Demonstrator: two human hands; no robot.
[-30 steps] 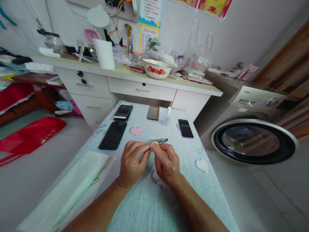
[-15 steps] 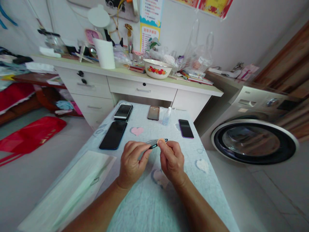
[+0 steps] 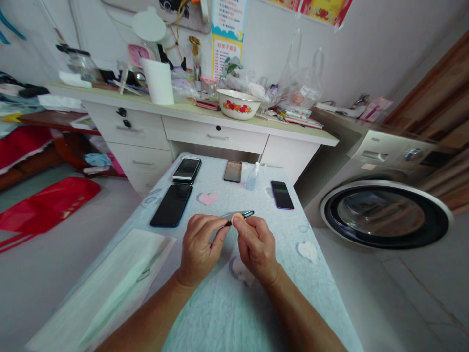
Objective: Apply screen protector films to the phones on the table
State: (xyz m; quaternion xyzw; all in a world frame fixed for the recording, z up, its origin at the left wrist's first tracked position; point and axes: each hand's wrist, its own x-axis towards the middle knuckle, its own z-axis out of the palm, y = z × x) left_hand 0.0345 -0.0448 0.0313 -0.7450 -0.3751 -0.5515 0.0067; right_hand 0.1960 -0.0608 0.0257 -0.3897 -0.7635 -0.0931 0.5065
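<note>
Above the middle of the cloth, my left hand (image 3: pixel 201 244) is closed on the left end of a thin, dark-edged phone (image 3: pixel 248 214), which I see nearly edge-on. Between the thumb and fingers of my right hand (image 3: pixel 258 247) is a small round orange pad (image 3: pixel 237 218), pressed against the phone's near edge. Past my hands stand a clear spray bottle (image 3: pixel 252 177) and, lying flat, a brown phone or phone case (image 3: pixel 233 171). A black phone (image 3: pixel 171 205) lies to the left, and a purple-edged phone (image 3: pixel 282 195) to the right.
Behind the black phone is a small stack of phones (image 3: pixel 186 169). A whitish sheet or bag (image 3: pixel 106 283) covers the table's left front. Beyond the table stands a desk with drawers (image 3: pixel 216 134), holding a flowered bowl (image 3: pixel 240 105). At right is a washing machine (image 3: pixel 381 195).
My right hand has slid the orange pad a little to the left along the phone's edge. My left hand stays in place, gripping the phone.
</note>
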